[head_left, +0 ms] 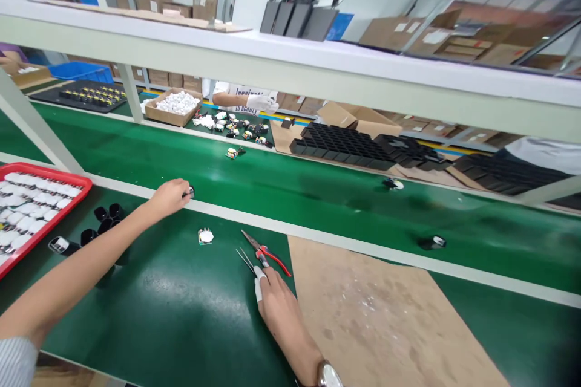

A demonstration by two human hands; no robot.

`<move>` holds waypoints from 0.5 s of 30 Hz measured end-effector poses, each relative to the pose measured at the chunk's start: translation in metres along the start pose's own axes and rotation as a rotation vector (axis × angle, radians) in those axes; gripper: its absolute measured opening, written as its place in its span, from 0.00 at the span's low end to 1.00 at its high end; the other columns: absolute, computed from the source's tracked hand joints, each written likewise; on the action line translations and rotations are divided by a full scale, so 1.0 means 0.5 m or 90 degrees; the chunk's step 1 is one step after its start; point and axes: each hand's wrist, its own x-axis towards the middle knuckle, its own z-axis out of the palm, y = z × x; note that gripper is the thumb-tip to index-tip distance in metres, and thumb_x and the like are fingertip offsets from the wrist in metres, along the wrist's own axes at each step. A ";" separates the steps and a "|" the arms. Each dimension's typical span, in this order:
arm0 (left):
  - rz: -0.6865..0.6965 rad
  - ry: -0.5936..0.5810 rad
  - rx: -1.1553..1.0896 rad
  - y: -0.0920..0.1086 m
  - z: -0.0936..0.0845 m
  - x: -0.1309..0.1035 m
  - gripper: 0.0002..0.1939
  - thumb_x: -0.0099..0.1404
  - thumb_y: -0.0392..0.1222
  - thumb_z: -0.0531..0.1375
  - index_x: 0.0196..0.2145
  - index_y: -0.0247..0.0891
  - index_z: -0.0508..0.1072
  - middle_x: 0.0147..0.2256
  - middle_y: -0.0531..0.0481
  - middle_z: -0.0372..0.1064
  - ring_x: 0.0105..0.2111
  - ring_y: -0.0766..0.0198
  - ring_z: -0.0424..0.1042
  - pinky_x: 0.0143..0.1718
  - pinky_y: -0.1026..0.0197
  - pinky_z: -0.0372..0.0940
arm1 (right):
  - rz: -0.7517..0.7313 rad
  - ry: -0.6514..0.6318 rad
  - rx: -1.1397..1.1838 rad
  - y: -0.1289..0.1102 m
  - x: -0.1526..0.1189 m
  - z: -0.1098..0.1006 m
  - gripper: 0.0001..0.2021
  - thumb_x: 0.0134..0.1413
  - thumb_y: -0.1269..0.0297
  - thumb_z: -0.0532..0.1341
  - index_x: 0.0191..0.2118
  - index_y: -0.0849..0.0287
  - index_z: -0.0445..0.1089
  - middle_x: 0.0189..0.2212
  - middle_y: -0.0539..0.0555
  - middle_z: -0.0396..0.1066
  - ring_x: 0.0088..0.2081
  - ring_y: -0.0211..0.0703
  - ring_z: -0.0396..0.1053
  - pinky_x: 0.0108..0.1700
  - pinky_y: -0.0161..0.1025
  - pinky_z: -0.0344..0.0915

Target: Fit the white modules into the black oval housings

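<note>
My left hand (pixel 169 201) reaches over the pale rail at the edge of the green belt, its fingers closed on a small dark part (pixel 190 192) that mostly hides behind them. Metal tweezers (pixel 245 260) stick out from my right hand (pixel 279 305), which wears white finger covers and rests low over the bench. Just beyond it lie pliers (pixel 267 254) with red handles, jaws pointing up and left. Between my hands, a small circuit board with a white cap (pixel 206 236) lies on the green bench top.
At left are a red tray (pixel 86 184) of white-capped parts and several black housings (pixel 88 236). Brown cardboard (pixel 385 308) covers the bench at right. Loose parts sit on the belt (pixel 318 193). Across it, a co-worker's gloved hand (pixel 261 103) is near black trays (pixel 340 145). A shelf beam (pixel 290 66) spans above.
</note>
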 end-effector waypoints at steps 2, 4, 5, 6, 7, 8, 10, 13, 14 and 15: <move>-0.055 0.015 0.019 -0.036 -0.008 0.061 0.05 0.66 0.38 0.63 0.31 0.37 0.76 0.37 0.40 0.79 0.40 0.51 0.79 0.45 0.54 0.73 | 0.021 0.024 -0.009 -0.001 0.003 0.003 0.23 0.61 0.81 0.51 0.57 0.60 0.72 0.47 0.64 0.77 0.40 0.52 0.79 0.39 0.48 0.79; -0.089 0.021 0.025 -0.058 -0.010 0.091 0.05 0.65 0.39 0.65 0.31 0.36 0.77 0.35 0.40 0.79 0.39 0.52 0.79 0.43 0.55 0.73 | 0.017 0.024 0.029 -0.010 0.018 -0.005 0.20 0.65 0.77 0.53 0.58 0.59 0.70 0.49 0.65 0.75 0.44 0.55 0.79 0.41 0.49 0.79; -0.095 0.023 0.023 -0.063 -0.011 0.095 0.05 0.64 0.40 0.66 0.31 0.36 0.78 0.35 0.41 0.80 0.40 0.51 0.80 0.44 0.55 0.73 | 0.012 0.019 0.058 -0.018 0.030 -0.011 0.18 0.67 0.74 0.54 0.59 0.60 0.69 0.50 0.65 0.75 0.47 0.56 0.78 0.43 0.50 0.80; -0.095 0.028 0.018 -0.066 -0.014 0.091 0.05 0.64 0.41 0.67 0.32 0.36 0.79 0.37 0.40 0.80 0.42 0.50 0.80 0.45 0.55 0.73 | 0.007 0.016 0.089 -0.026 0.046 -0.017 0.17 0.68 0.72 0.56 0.59 0.60 0.69 0.51 0.65 0.74 0.49 0.57 0.78 0.46 0.51 0.79; -0.092 0.036 0.012 -0.065 -0.020 0.081 0.06 0.64 0.42 0.67 0.35 0.36 0.80 0.41 0.39 0.81 0.45 0.49 0.80 0.47 0.55 0.73 | 0.000 0.013 0.115 -0.035 0.064 -0.021 0.16 0.69 0.70 0.57 0.59 0.61 0.69 0.51 0.65 0.74 0.51 0.57 0.77 0.48 0.52 0.79; -0.087 0.047 0.004 -0.063 -0.031 0.064 0.08 0.65 0.43 0.67 0.39 0.37 0.82 0.46 0.39 0.80 0.48 0.49 0.79 0.49 0.55 0.73 | -0.008 0.006 0.136 -0.044 0.085 -0.022 0.16 0.69 0.69 0.58 0.60 0.61 0.68 0.51 0.65 0.74 0.51 0.57 0.77 0.50 0.53 0.79; -0.078 0.070 -0.008 -0.057 -0.067 0.013 0.15 0.67 0.46 0.66 0.49 0.38 0.81 0.54 0.40 0.77 0.52 0.50 0.78 0.51 0.55 0.74 | -0.034 -0.018 0.161 -0.061 0.134 -0.016 0.17 0.69 0.68 0.59 0.60 0.63 0.68 0.54 0.66 0.73 0.52 0.58 0.76 0.53 0.55 0.77; -0.079 0.111 -0.047 -0.049 -0.149 -0.103 0.22 0.71 0.53 0.63 0.56 0.39 0.77 0.52 0.43 0.77 0.46 0.56 0.79 0.48 0.57 0.75 | -0.095 -0.076 0.185 -0.083 0.209 0.010 0.17 0.67 0.71 0.59 0.59 0.65 0.70 0.62 0.69 0.69 0.57 0.60 0.73 0.57 0.55 0.75; -0.086 0.120 -0.063 -0.046 -0.176 -0.151 0.22 0.72 0.56 0.62 0.55 0.39 0.77 0.48 0.44 0.78 0.43 0.57 0.80 0.46 0.58 0.76 | -0.124 -0.096 0.198 -0.089 0.231 0.020 0.17 0.64 0.74 0.59 0.58 0.65 0.71 0.64 0.68 0.67 0.60 0.60 0.71 0.58 0.54 0.74; -0.095 0.117 -0.074 -0.045 -0.199 -0.201 0.22 0.72 0.58 0.62 0.54 0.39 0.78 0.44 0.46 0.79 0.39 0.58 0.79 0.43 0.58 0.76 | -0.154 -0.117 0.213 -0.094 0.249 0.029 0.19 0.62 0.78 0.59 0.58 0.64 0.71 0.65 0.67 0.67 0.61 0.59 0.69 0.59 0.53 0.73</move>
